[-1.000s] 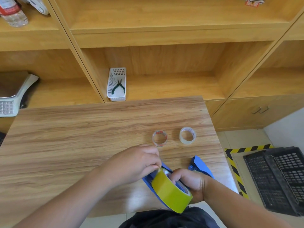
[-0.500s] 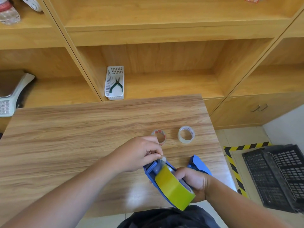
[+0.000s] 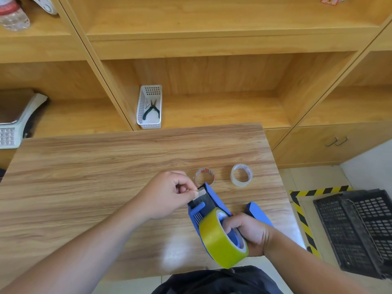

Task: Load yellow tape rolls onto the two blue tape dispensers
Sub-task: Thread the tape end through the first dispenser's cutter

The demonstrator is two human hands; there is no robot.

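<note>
A yellow tape roll sits mounted on a blue tape dispenser held above the table's near right edge. My right hand grips that dispenser by its handle, behind the roll. My left hand pinches the tape's loose end at the dispenser's front, beside the toothed blade. A second blue tape dispenser lies on the table just right of my right hand, partly hidden by it.
Two small clear tape rolls, one with red print and one plain, lie on the wooden table. Behind it, shelving holds a white basket with pliers and a scale. A black crate stands on the floor at right.
My left hand has drawn the tape end forward from the roll to the dispenser's blade. The dispenser has tilted so its front points farther away; my right hand keeps its grip.
</note>
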